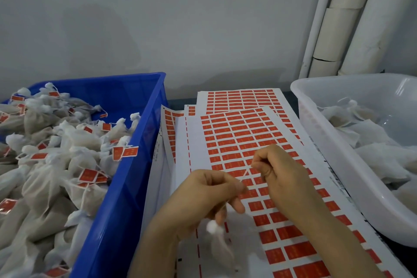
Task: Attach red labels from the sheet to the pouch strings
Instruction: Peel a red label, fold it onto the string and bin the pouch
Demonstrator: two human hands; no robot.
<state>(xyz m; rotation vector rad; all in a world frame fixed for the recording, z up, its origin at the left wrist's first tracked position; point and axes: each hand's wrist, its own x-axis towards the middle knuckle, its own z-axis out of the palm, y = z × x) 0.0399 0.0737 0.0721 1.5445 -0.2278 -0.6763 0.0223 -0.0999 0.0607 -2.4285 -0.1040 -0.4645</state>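
Red labels fill the top sheet of a stack lying between a blue crate of tagged pouches on the left and a white tub of plain pouches on the right. Above the sheet, left hand and right hand each pinch one end of a thin white string, taut between them. A blurred white pouch hangs under the left hand's curled fingers.
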